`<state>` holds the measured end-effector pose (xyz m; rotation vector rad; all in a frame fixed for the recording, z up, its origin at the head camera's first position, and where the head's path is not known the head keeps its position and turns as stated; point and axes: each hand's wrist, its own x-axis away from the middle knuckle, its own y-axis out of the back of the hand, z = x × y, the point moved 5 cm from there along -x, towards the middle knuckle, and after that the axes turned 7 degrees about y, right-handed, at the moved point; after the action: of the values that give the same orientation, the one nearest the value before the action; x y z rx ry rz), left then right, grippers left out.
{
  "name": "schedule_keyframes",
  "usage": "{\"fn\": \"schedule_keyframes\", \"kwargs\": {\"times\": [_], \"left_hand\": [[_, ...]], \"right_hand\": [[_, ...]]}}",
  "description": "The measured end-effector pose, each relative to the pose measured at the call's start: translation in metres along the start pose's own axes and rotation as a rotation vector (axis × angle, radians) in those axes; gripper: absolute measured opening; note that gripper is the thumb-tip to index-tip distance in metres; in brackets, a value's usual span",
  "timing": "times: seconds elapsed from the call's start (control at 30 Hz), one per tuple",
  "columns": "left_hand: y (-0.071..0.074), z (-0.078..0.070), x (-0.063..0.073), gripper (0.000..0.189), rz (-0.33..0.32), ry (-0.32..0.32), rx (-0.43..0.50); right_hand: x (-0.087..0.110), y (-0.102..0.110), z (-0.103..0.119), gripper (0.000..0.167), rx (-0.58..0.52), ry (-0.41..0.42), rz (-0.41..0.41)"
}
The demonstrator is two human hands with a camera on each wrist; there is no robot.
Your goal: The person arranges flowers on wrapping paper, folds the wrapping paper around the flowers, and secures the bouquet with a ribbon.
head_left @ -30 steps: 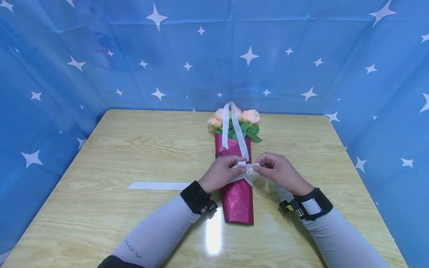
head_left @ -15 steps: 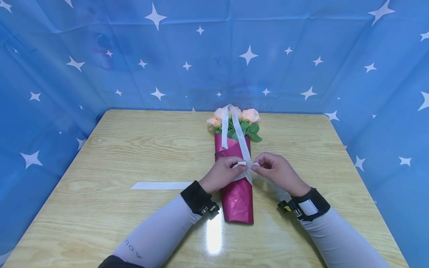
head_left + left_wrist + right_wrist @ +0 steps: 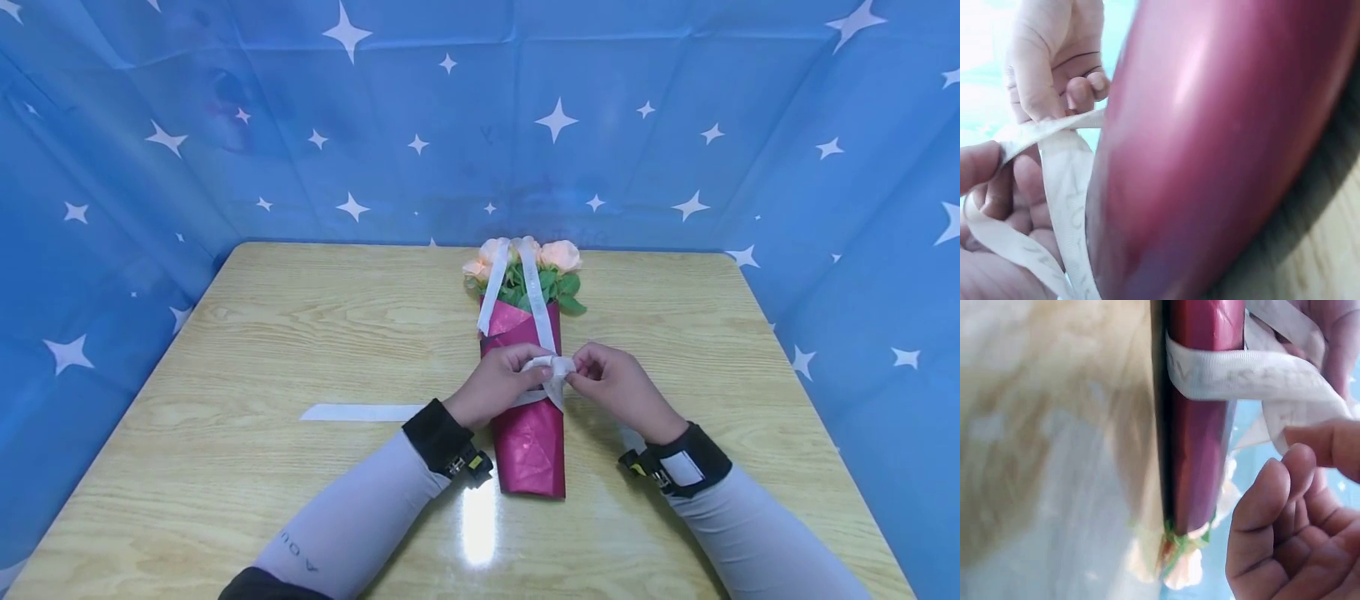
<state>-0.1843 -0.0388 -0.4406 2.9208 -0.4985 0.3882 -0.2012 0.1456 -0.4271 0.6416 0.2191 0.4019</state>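
Observation:
A bouquet of peach roses (image 3: 561, 255), wrapped in shiny burgundy paper (image 3: 528, 454), lies on the wooden table with its blooms toward the back. White printed ribbon (image 3: 1229, 374) goes round the wrap and crosses at its front. My left hand (image 3: 491, 385) pinches a loop of this ribbon between thumb and fingers; the left wrist view shows the loop (image 3: 1010, 244) hanging round those fingers. Just right of the crossing, my right hand (image 3: 618, 383) pinches the ribbon between thumb and fingertip. One ribbon length (image 3: 537, 292) runs up over the wrap and bends back among the roses.
A flat ribbon tail (image 3: 363, 412) extends left across the table (image 3: 247, 492), passing beneath the left forearm. More white ribbon (image 3: 632, 437) shows by the right wrist. Behind the table hangs a blue cloth (image 3: 480, 125) with white stars.
The ribbon between my hands has turned from a thin edge to a wider fold at the crossing. The ribbon's upper end has swung left over the wrap, and the left tail has drawn slightly right.

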Motion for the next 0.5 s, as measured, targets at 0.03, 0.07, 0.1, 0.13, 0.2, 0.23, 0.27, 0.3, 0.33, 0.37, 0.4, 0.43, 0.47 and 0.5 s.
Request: {"fn": "schedule_keyframes", "kwargs": {"times": [0.03, 0.07, 0.1, 0.13, 0.2, 0.23, 0.27, 0.3, 0.33, 0.37, 0.4, 0.43, 0.47, 0.5], "left_hand": [[0.0, 0.0, 0.0, 0.027, 0.008, -0.002, 0.009], [-0.001, 0.0, 0.0, 0.028, 0.014, -0.002, 0.015], [-0.001, -0.001, 0.0, 0.028, 0.018, -0.005, 0.02], [-0.001, -0.001, 0.0, 0.029, 0.021, -0.006, 0.024], [-0.001, -0.001, -0.001, 0.03, 0.02, -0.008, 0.027], [-0.001, -0.001, -0.001, 0.03, 0.019, -0.011, 0.028], [-0.001, -0.001, -0.001, 0.03, 0.018, -0.014, 0.029], [-0.001, -0.001, -0.002, 0.03, 0.018, -0.016, 0.029], [-0.001, -0.001, -0.002, 0.031, 0.018, -0.018, 0.03], [-0.001, 0.0, -0.002, 0.031, 0.02, -0.019, 0.032], [-0.001, -0.001, -0.002, 0.031, 0.02, -0.018, 0.031], [-0.001, 0.0, -0.001, 0.031, 0.021, -0.017, 0.034], [-0.001, -0.001, -0.001, 0.031, 0.021, -0.014, 0.035], [0.0, 0.0, -0.001, 0.03, 0.02, -0.011, 0.033]], "right_hand": [[0.0, -0.001, 0.0, 0.007, -0.005, -0.014, -0.002], [0.0, -0.002, -0.001, 0.008, -0.024, -0.029, -0.009], [0.0, -0.003, -0.002, 0.009, -0.06, -0.038, -0.017], [0.001, -0.003, -0.003, 0.01, -0.106, -0.047, -0.026], [0.002, -0.002, -0.006, 0.016, -0.218, -0.061, -0.048], [0.003, -0.002, -0.007, 0.019, -0.278, -0.059, -0.054], [0.004, -0.001, -0.008, 0.021, -0.334, -0.052, -0.057], [0.005, -0.001, -0.008, 0.023, -0.38, -0.035, -0.053], [0.007, -0.001, -0.009, 0.024, -0.4, -0.026, -0.047], [0.008, -0.001, -0.009, 0.026, -0.407, -0.016, -0.037], [0.009, -0.001, -0.009, 0.027, -0.408, -0.004, -0.024], [0.009, -0.002, -0.01, 0.029, -0.405, 0.005, -0.009], [0.009, -0.003, -0.01, 0.03, -0.4, 0.01, 0.005], [0.009, -0.004, -0.01, 0.031, -0.391, 0.014, 0.019]]}}
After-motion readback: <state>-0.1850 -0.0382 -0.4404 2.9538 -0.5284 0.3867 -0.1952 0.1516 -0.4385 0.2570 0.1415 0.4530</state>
